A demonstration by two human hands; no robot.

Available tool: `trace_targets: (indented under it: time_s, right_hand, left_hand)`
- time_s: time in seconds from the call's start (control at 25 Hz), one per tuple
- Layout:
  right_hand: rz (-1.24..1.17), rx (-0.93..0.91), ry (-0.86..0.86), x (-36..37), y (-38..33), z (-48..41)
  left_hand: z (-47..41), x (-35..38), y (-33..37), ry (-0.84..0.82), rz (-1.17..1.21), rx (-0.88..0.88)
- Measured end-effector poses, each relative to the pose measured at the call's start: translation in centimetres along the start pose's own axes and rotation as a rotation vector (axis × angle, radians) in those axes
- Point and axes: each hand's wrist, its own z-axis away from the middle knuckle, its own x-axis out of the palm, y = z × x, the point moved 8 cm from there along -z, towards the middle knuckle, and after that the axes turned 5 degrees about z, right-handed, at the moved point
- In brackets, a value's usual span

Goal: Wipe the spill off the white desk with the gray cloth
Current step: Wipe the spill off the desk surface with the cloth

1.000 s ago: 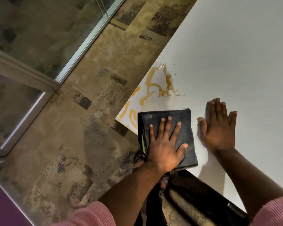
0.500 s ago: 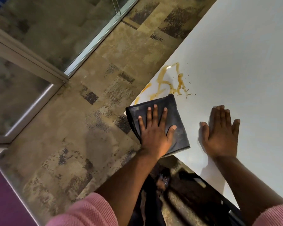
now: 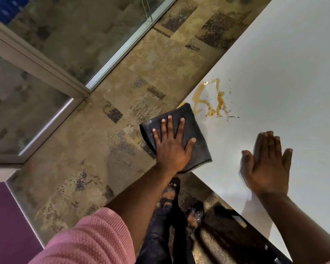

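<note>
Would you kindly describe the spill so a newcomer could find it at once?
Start at the white desk and follow its floor-side edge toward the near corner. Just beyond the gray cloth lies the spill: thin amber-brown streaks with scattered specks, the only marks on the surface.

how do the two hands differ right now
The left hand presses flat on the gray cloth at the desk corner; the right hand lies on bare desk, touching no cloth. The left hand's fingers are spread; the right hand's are close together. The left hand is nearer the spill. Both are palm down, open, with pink sleeves.
</note>
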Motion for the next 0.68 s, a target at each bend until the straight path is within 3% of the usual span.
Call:
trace_targets:
  time_s: [0.32,0.68]
  right_hand:
    - [-0.007,-0.013,0.028,-0.1,-0.6,0.5]
    - [0.002,-0.003,0.059,0.5,-1.0,0.1]
  left_hand:
    - [7.6,2.7,0.1,-0.047,0.024,0.089]
    - [-3.2,-0.1,0.2,-0.027,-0.060,0.182]
